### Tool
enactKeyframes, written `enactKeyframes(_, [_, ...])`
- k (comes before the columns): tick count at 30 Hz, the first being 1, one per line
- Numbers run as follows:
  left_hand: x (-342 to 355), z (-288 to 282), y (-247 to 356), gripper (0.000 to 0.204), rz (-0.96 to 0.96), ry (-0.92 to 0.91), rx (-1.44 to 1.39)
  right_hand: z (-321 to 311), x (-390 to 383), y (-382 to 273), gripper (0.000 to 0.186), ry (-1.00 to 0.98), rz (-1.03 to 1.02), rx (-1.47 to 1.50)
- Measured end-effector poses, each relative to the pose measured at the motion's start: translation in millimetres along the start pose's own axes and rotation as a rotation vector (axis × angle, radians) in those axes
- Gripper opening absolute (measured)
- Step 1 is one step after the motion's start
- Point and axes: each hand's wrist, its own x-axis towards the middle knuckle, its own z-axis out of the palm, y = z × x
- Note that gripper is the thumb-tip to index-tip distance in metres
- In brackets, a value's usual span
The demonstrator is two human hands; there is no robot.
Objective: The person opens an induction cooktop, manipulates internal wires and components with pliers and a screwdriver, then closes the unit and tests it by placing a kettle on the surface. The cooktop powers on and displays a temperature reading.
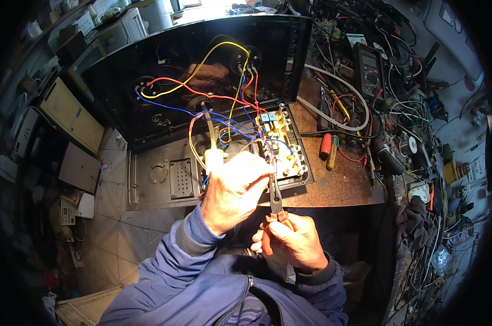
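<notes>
My right hand is closed around the orange-red handles of long-nosed pliers. Their jaws point up to the fingertips of my left hand, beside the lower left edge of a circuit board. The thumb and fingers of my left hand are pinched together on a thin wire that comes down from the board; the exact grip is partly hidden. The board carries blue relays and a small display. Yellow, red and blue wires link it to an opened black appliance with a glossy panel standing upright.
The appliance's dark metal base lies on a brown wooden bench. Right of it are a red-handled screwdriver, a multimeter and heaps of cables. Cabinets stand at the left above a tiled floor.
</notes>
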Motion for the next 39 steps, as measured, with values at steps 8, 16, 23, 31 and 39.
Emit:
enactKeyframes(8, [-1.2, 2.7, -1.7, 0.013, -0.009, 0.015, -0.052, 1.8, -2.4, -8.2, 0.025, 0.038, 0.013, -0.058])
enactKeyframes(16, [-1.7, 1.6, -3.1, 0.014, 0.000, 0.010, -0.008, -1.6, -1.4, -5.4, 0.026, 0.003, 0.022, -0.015])
enactKeyframes(23, [0.8, 1.9, 0.9, 0.011, 0.002, 0.018, -0.016, -0.9, -6.5, -6.2, 0.024, 0.061, 0.012, -0.055])
enactKeyframes(31, [4.2, 0.1, -3.6, 0.010, -0.144, 0.079, -0.121, -33.8, -23.2, -65.2, 0.022, 0.592, -0.462, -1.107])
enactKeyframes(39, [16.0, -21.8, 7.7, 0.008, -0.399, -0.023, -0.516, -104.4, 23.1, -106.6, 0.025, 1.201, -0.737, -1.953])
